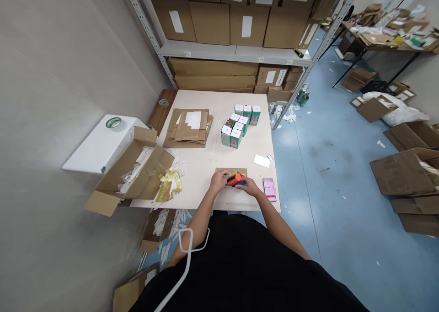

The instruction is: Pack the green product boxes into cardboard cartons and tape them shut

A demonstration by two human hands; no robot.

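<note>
Near the front edge of the table, my left hand (220, 181) and my right hand (250, 187) grip a small orange, blue and black object (236, 179) from both sides. Its exact kind is too small to make out. Beneath it lies a piece of brown cardboard (242, 171), partly covered by my hands. To the right of my right hand rests a phone with a pink screen (269, 190). A white card (261, 161) lies beyond the phone. Farther back stand several small green-and-white boxes (236, 137), grouped together.
Flattened cardboard (188, 129) is stacked at the back left. An open carton (137, 175) with white scraps and crumpled yellow tape (168, 186) sit at the left edge. A metal shelf (219, 50) of cartons borders the table's far side. More cartons (404, 170) stand on the blue floor at right.
</note>
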